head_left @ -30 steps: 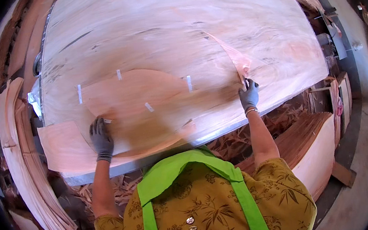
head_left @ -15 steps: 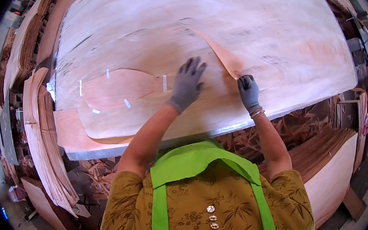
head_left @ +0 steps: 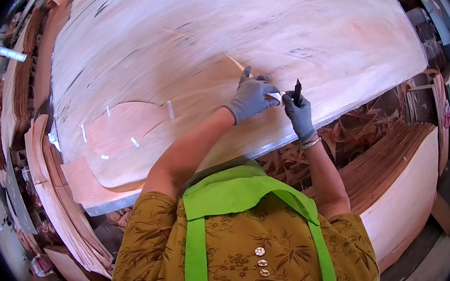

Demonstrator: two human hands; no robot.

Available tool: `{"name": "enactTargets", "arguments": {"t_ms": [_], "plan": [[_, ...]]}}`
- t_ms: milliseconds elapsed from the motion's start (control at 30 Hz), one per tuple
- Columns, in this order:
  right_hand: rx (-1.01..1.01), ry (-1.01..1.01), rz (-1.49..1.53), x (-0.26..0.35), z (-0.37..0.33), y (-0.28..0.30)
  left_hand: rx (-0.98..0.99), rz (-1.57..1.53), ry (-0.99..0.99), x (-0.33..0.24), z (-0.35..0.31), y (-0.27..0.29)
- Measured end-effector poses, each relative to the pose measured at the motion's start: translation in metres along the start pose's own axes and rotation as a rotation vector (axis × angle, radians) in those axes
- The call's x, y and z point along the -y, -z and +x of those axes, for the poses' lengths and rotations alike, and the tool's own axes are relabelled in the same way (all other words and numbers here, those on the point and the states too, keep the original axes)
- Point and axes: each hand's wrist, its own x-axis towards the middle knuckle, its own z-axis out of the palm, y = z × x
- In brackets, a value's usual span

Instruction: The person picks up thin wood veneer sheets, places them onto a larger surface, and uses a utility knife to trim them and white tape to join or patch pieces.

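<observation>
A narrow, pointed sliver of wood veneer [head_left: 235,62] sticks out past my gloved left hand [head_left: 253,98], whose fingers are bent around it. Its pale end shows between my two hands. My right hand [head_left: 299,115], also in a grey glove, is closed on a black knife [head_left: 297,90] with its tip pointing up and away. Those right fingertips are also at the sliver's pale end; whether they pinch it I cannot tell. Both hands are over a large pale veneer sheet [head_left: 334,35]. To the left, a rounded veneer patch [head_left: 124,123] has white tape strips around it.
A curved veneer offcut [head_left: 87,179] lies at the sheet's near left corner. Bundles of veneer [head_left: 57,185] stand along the left. At the near right is a thick veneer stack [head_left: 400,193]. Loose scraps [head_left: 340,136] heap below the table's front edge.
My left hand has moved right and taken hold of the sliver near my right hand. The sliver has swung left and lower, and the black knife now shows upright in my right hand. The view has turned slightly.
</observation>
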Motion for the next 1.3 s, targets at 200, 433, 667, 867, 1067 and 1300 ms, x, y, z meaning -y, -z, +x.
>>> {"name": "enactTargets", "arguments": {"t_ms": [200, 433, 667, 867, 1067, 1300], "plan": [[0.064, -0.056, 0.058, 0.027, -0.005, -0.013, 0.020, -0.097, 0.089, -0.004, -0.004, 0.021], [0.182, -0.230, 0.265, 0.046, 0.020, -0.068, -0.109, -0.254, 0.313, 0.009, -0.054, 0.060], [0.354, -0.177, -0.021, 0.043, 0.101, -0.123, 0.010, -0.306, 0.923, 0.018, -0.259, 0.174], [0.532, -0.076, -0.503, 0.044, 0.192, -0.191, 0.893, 0.333, 1.085, -0.022, -0.427, 0.159], [0.649, -0.117, -0.757, 0.032, 0.246, -0.242, 0.746, 0.174, 1.041, -0.051, -0.427, 0.112], [0.747, -0.151, -0.923, 0.018, 0.273, -0.258, 0.595, 0.250, 0.914, -0.024, -0.413, 0.099]]}}
